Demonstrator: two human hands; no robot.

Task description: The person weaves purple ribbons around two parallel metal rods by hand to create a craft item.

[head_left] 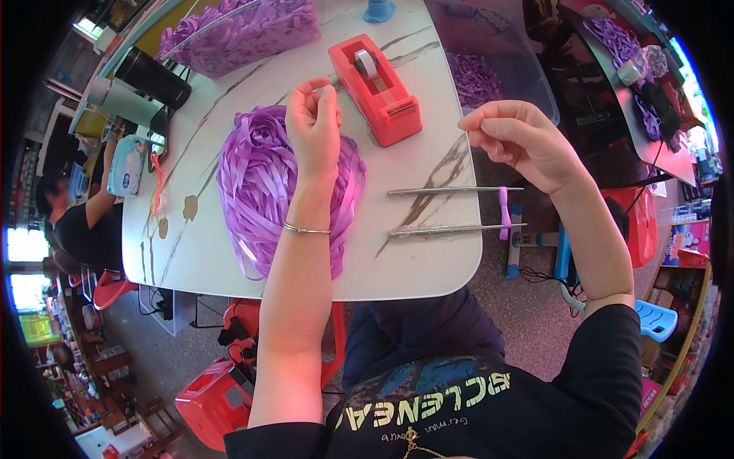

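My left hand (314, 138) is raised over a heap of purple ribbon (256, 183), its fingers curled and the thumb near the index finger. Whether anything thin is between them is too small to see. Off the table's right edge, my right hand (531, 145) holds thumb and index fingertips pinched together, with nothing I can make out in them. Below that hand, two thin metal rods (451, 190) lie roughly parallel, their right ends jutting past the table edge. A short purple ribbon piece (504, 210) spans both rods near those ends. A red tape dispenser (396, 115) stands between my hands.
A clear bin of purple ribbon (245, 34) stands at the table's (413, 279) far left. Along the left edge are a black cup (153, 76) and a tissue pack (127, 166). Another ribbon bin (478, 76) is beyond the right edge. A person (76, 218) sits at left.
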